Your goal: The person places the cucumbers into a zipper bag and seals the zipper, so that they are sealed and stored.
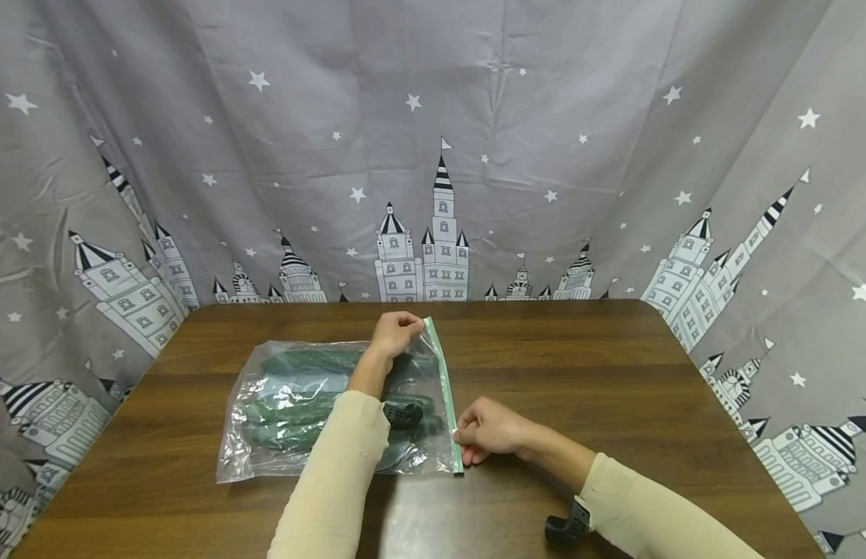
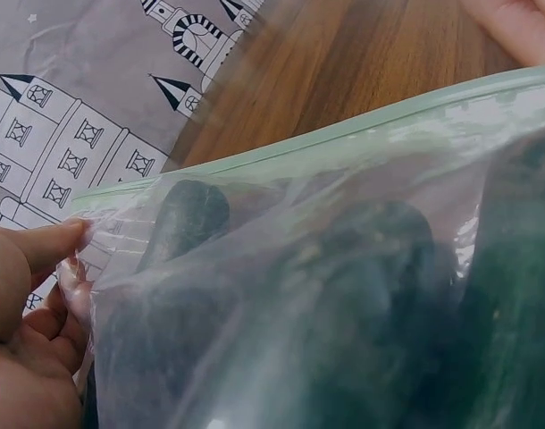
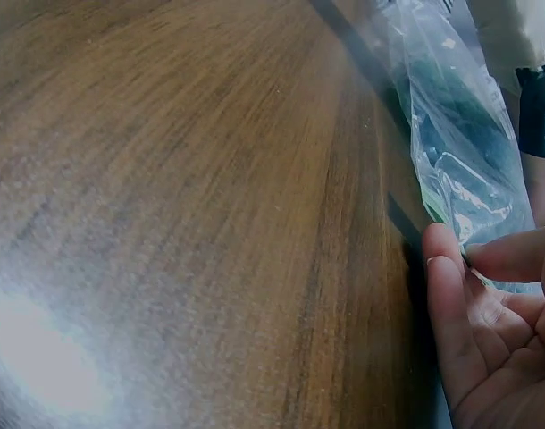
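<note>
A clear zip bag (image 1: 238, 454) lies flat on the brown wooden table, its pale green zip strip (image 1: 443, 380) on the right side. Several long dark green vegetables that look like cucumbers (image 1: 293, 435) are inside it. At the far end of the strip, my left hand (image 1: 392, 335) pinches the bag's corner between thumb and fingers. My right hand (image 1: 494, 427) pinches the strip close to its near end. In the left wrist view, the strip runs from the left thumb (image 2: 49, 241) towards the right hand. The right wrist view shows thumb and fingertips (image 3: 444, 241) meeting at the bag's edge.
The wooden table (image 1: 579, 357) extends on both sides of the bag. Behind and beside it hangs a grey curtain (image 1: 321, 101) printed with castles and stars. Black wrist mounts (image 1: 402, 416) sit at both sleeves.
</note>
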### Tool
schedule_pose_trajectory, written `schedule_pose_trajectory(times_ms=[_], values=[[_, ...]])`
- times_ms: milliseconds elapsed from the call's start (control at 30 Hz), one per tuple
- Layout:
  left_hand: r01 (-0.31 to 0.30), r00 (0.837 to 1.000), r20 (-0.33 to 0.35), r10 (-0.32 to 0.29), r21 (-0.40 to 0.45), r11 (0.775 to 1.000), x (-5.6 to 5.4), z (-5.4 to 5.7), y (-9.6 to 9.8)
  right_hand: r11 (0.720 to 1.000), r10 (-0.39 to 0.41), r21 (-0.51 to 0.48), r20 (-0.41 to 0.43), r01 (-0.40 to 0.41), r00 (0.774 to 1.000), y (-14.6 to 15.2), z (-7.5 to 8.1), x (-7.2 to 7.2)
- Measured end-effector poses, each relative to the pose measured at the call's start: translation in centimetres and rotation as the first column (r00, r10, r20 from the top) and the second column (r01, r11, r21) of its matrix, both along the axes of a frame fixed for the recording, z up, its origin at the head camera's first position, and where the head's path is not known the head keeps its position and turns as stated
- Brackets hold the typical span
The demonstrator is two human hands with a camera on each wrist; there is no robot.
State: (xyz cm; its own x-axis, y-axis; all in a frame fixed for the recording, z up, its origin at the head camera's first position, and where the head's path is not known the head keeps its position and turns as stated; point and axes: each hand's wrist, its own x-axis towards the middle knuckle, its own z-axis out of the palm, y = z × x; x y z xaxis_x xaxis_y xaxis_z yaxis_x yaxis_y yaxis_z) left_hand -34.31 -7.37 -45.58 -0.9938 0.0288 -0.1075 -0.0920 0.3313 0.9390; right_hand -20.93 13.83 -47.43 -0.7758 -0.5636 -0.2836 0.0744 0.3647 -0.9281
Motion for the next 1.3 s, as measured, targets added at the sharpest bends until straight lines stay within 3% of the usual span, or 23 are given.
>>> schedule_pose_trajectory(times_ms=[1300], values=[[-0.018, 1.0, 0.012, 0.018, 0.013, 1.0, -0.2, -0.2, -0.1, 1.0, 0.016, -0.016, 0.042, -0.015, 0.999, 0.3, 0.0, 1.6]])
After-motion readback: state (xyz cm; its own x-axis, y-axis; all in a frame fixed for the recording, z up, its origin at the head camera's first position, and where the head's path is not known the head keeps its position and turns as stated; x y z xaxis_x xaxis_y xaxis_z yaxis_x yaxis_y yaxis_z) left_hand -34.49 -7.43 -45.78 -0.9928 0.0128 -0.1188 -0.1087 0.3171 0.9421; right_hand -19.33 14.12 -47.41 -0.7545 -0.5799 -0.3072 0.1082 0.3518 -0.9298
